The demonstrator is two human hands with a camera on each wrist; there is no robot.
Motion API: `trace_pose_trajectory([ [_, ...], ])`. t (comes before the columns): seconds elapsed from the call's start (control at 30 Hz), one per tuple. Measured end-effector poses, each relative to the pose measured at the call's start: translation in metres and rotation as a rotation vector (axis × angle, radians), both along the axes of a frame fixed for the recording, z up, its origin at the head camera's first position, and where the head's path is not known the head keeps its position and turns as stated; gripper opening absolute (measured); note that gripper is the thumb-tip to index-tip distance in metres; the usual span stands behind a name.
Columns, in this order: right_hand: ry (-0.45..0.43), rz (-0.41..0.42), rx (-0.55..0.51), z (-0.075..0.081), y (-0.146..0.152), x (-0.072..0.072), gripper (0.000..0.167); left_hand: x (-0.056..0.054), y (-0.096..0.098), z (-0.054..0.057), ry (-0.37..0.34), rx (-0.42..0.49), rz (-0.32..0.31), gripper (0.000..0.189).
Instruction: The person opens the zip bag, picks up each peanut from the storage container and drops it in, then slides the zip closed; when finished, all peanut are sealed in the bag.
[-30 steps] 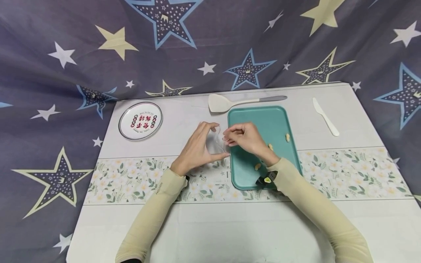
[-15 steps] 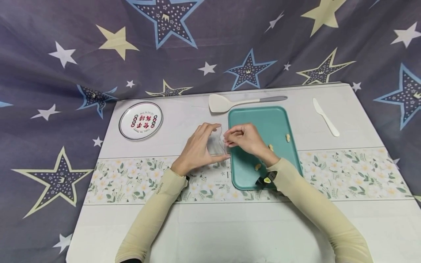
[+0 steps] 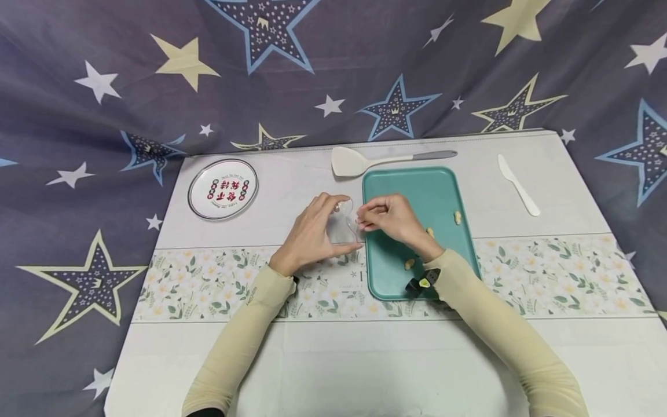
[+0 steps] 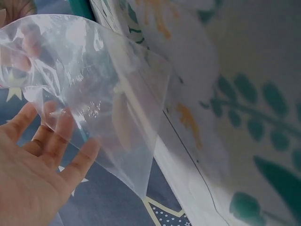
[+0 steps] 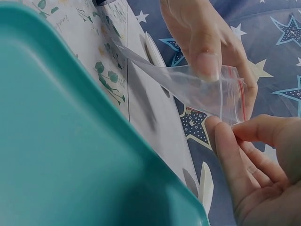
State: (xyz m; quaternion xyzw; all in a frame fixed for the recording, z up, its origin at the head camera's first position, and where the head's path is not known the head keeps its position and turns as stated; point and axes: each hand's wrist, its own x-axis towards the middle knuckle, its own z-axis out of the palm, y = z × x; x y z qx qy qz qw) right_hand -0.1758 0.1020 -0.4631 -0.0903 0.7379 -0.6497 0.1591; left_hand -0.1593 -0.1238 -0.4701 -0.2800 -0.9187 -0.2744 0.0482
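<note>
A clear zip-lock bag [image 5: 197, 92] with a red line along its mouth is stretched between my two hands. My left hand [image 3: 310, 234] grips it at the mouth, thumb and fingers spread apart on either side. With thumb and fingertips, my right hand [image 3: 391, 219] pinches the bag's zip edge near the tray's left rim. The left wrist view shows the bag's thin film [image 4: 94, 94] fanning out in front of the left fingers. Below the right hand lies a teal tray [image 3: 385, 278]. Tan peanuts [image 3: 457, 218] lie on it, and the right forearm partly covers it.
A white spatula [image 3: 349, 163] with a grey handle lies behind the tray. To the right is a white plastic knife [image 3: 517, 185]. At the back left sits a round white plate [image 3: 223, 211] with red lettering. A star-patterned curtain [image 3: 333, 69] hangs behind the table.
Both hands stay almost in place around the bag. The film near the left fingertips has shifted slightly and catches more light. The tray and the things around it have not moved.
</note>
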Motion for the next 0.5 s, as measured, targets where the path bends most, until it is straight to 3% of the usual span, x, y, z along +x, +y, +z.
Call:
trace_pose_trajectory([
  [0.5, -0.005, -0.001, 0.004, -0.0013, 0.0027, -0.0005, 0.017, -0.0013, 0.0041, 0.0006, -0.036, -0.006, -0.026, 0.094],
])
